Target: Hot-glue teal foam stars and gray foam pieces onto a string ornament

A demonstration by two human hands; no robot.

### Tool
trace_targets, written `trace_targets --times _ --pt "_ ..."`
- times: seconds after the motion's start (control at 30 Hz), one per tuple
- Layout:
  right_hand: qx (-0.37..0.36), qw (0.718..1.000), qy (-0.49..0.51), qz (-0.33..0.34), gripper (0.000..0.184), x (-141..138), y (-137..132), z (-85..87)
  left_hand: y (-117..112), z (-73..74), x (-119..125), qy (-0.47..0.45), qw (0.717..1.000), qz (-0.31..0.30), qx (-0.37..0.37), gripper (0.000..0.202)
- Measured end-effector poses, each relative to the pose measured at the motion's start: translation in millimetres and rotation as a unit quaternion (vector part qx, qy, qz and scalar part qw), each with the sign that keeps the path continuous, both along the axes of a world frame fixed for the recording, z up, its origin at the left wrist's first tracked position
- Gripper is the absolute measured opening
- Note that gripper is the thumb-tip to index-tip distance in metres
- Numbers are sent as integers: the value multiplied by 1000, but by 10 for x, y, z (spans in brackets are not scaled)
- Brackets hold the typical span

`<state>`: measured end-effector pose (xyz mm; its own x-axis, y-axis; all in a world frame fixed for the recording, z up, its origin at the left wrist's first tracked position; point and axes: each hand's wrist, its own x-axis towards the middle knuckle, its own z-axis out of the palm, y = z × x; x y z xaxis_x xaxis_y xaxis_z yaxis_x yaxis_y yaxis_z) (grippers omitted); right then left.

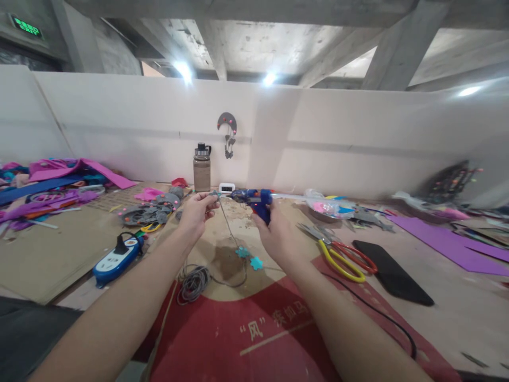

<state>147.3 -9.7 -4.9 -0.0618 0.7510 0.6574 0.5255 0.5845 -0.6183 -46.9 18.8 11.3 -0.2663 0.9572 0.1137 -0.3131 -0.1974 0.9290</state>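
Concrete ceiling [254, 45] above cluttered table [457, 313]

left hand [200, 212]: in a pinch | right hand [276, 233]: curled in grip | forearms [123, 300]: bare, extended forward, converging

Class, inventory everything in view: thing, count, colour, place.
Plastic glue gun: 1, blue, centre
Thin cord: 1, grey, centre
Flower-shaped cutouts: 2, turquoise, centre
Metal scissors: 1, red-yellow, right
Rectangular phone: 1, black, right
Oblong power strip: 1, blue-white, left
Cylindrical bottle: 1, brownish, back
Small digital clock: 1, white, back
Crescent hanging ornament: 1, grey, wall
Flat sheets: unclear, purple, right
Loose scraps: uncountable, mixed, left
Printed cardboard: 1, red-tan, foreground
Exit sign: 1, green, upper left
Ceiling lights: 3, white, top
Left hand: 1, bare, holding cord
Right hand: 1, bare, gripping glue gun
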Motion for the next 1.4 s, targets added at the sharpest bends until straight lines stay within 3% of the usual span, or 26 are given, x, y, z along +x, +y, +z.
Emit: trace_targets --times 0.17,0.27,0.33,0.43,0.5,0.57,0.67,0.77,0.9,1.0,1.2,1.3,1.4 --pt "-119 990 77 -20 22 98 303 -197 12 -14 14 4 1000 -25 11 29" --pt "-209 977 20 -29 15 176 432 -332 13 -32 47 4 997 -68 42 26" --pt "-203 975 -42 -77 13 213 465 -378 5 -42 75 10 995 -85 53 25" --pt "-98 983 -58 -143 14 193 433 -354 -18 -64 127 33 994 -87 55 24" --pt "-74 994 -1 -84 19 107 364 -301 -39 -85 169 52 994 -83 54 23" --pt "-120 987 86 62 24 -24 270 -254 -62 -105 212 72 992 -88 57 23" --pt "-188 927 226 233 33 -222 134 -233 -92 -130 265 95 988 -96 68 22" --pt "-248 879 294 282 42 -318 49 -234 -105 -149 300 118 986 -97 69 21" --pt "-280 855 329 287 32 -295 16 -209 -96 -168 329 133 983 -100 74 21" --pt "-273 875 308 255 19 -249 48 -197 -92 -165 338 126 986 -89 66 23" --pt "-112 976 161 96 14 -145 125 -183 -127 -141 340 114 988 -92 57 29" --pt "-64 990 110 63 16 -100 102 -139 -151 -140 352 128 985 -105 56 28" --pt "-65 991 106 52 15 -77 74 -94 -165 -143 363 129 983 -121 56 26"
